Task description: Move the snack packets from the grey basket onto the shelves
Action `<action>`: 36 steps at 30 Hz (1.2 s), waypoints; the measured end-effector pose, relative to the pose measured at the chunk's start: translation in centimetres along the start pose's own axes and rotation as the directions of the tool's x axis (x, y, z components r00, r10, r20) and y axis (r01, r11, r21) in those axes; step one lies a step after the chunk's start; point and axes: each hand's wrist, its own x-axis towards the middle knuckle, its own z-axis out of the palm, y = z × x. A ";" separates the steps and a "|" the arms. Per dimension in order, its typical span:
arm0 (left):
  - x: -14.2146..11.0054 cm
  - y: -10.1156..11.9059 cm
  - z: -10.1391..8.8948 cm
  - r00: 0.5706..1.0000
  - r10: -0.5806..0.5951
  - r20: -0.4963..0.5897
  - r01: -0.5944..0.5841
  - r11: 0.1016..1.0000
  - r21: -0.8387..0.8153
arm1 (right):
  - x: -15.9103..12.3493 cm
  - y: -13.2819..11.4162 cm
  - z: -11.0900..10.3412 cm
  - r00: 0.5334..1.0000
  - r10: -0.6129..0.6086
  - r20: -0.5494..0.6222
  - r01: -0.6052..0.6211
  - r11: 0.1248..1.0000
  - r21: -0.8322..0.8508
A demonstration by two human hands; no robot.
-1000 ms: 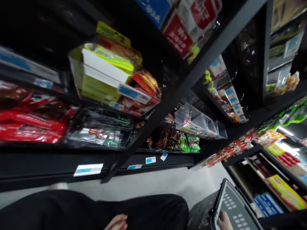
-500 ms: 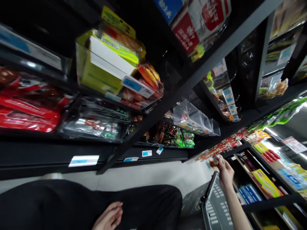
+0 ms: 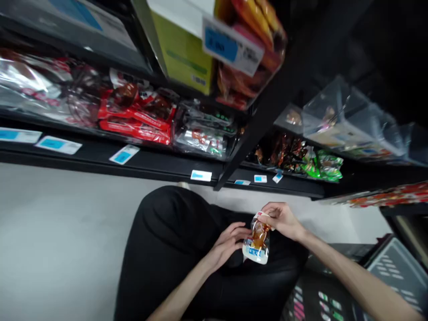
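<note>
My right hand (image 3: 281, 219) pinches the top of a small clear snack packet (image 3: 257, 238) with brown food inside and a white and blue bottom edge. The packet hangs over my lap in black trousers (image 3: 174, 240). My left hand (image 3: 229, 243) is just left of the packet, fingers curled, with its fingertips at the packet's side. Both forearms reach in from the lower edge.
Black shop shelves (image 3: 150, 162) run across the top, packed with red packets (image 3: 133, 118), silver packets (image 3: 200, 138), dark and green packets (image 3: 301, 158) and blue price tags (image 3: 201, 175). A grey basket (image 3: 394, 272) sits at the lower right. Pale floor (image 3: 60, 232) lies to the left.
The view has dropped towards my lap. My right hand came back from the right-hand shelf holding a packet. My left hand rose from my lap to meet the packet.
</note>
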 end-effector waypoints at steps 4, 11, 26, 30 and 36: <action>-0.6 -0.9 -1.3 0.989 -0.115 0.093 0.099 0.982 0.161 | -0.8 0.9 1.0 0.996 -0.013 0.086 0.009 0.999 0.047; -1.2 -1.7 -3.1 0.990 -0.116 0.075 0.083 0.934 0.348 | -0.2 2.3 1.1 0.991 -0.069 0.112 0.053 0.989 0.138; -0.4 -2.2 -2.5 0.966 0.101 -0.238 0.016 0.896 0.444 | 0.4 2.8 0.4 0.989 0.094 0.115 -0.117 0.969 0.218; -0.2 -1.8 -1.9 0.953 0.115 -0.281 0.006 0.918 0.396 | 0.3 2.8 0.4 0.990 0.090 0.107 -0.110 0.972 0.207; 0.0 -1.8 -2.1 0.936 0.128 -0.328 -0.011 0.942 0.335 | 0.3 3.0 0.2 0.977 0.096 0.191 -0.132 0.974 0.185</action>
